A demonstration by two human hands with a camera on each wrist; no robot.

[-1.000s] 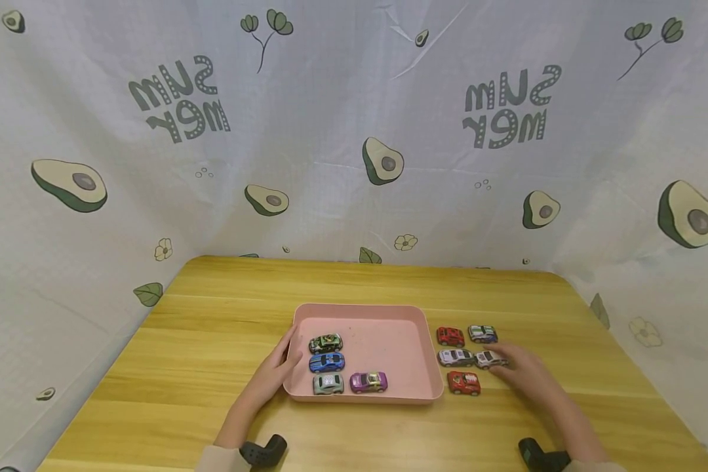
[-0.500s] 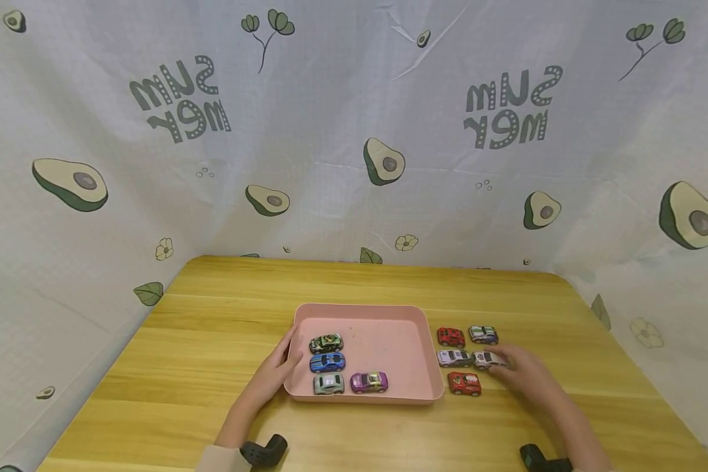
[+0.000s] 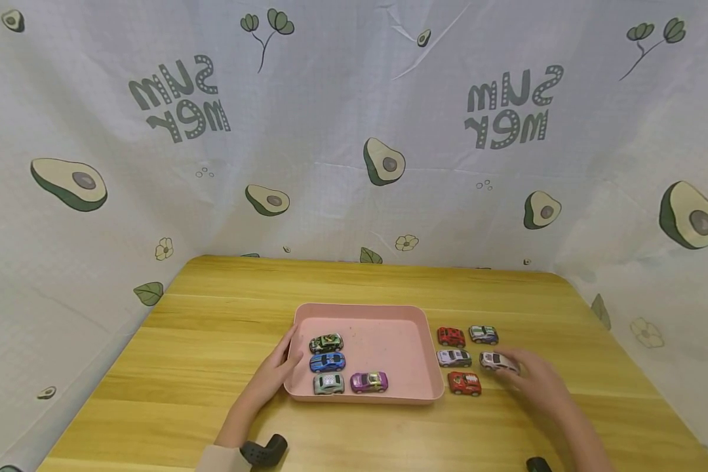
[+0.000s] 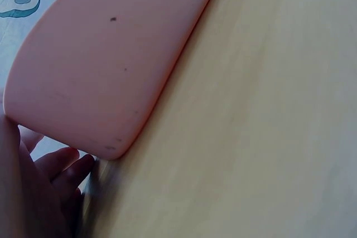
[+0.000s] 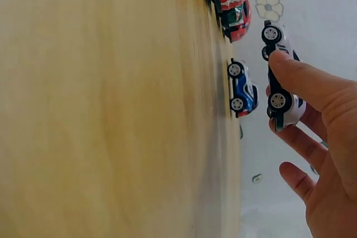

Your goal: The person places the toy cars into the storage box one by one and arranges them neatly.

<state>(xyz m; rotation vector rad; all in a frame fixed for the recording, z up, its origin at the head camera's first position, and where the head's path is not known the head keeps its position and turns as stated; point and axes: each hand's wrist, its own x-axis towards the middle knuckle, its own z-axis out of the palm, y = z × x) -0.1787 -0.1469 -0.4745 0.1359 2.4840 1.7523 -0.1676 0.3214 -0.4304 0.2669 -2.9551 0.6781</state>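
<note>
Between thumb and fingers, my right hand [image 3: 537, 380] pinches a white toy car [image 5: 284, 76]. The right wrist view shows that car lifted off the table, its wheels facing the thumb side. My left hand [image 3: 271, 370] holds the left wall of a pink tray [image 3: 383, 398], thumb over the rim and fingers outside; part of the hand is cut off in the left wrist view. Inside the tray are a green patterned car [image 3: 326, 343], a blue car [image 3: 327, 362], a pale green car [image 3: 328, 383] and a purple car [image 3: 368, 382].
Right of the tray stand a red car [image 3: 451, 337], a white-blue-green car [image 3: 483, 334], a silver-lilac car [image 3: 454, 358] and another red car [image 3: 464, 383]. All are on the wooden table [image 3: 183, 367]. A printed curtain [image 3: 330, 98] surrounds the table's back and sides.
The white car, first moved slightly left against the silver-lilac car, has come up and right in my right hand, leaving a gap between them. My left hand and the tray stay put.
</note>
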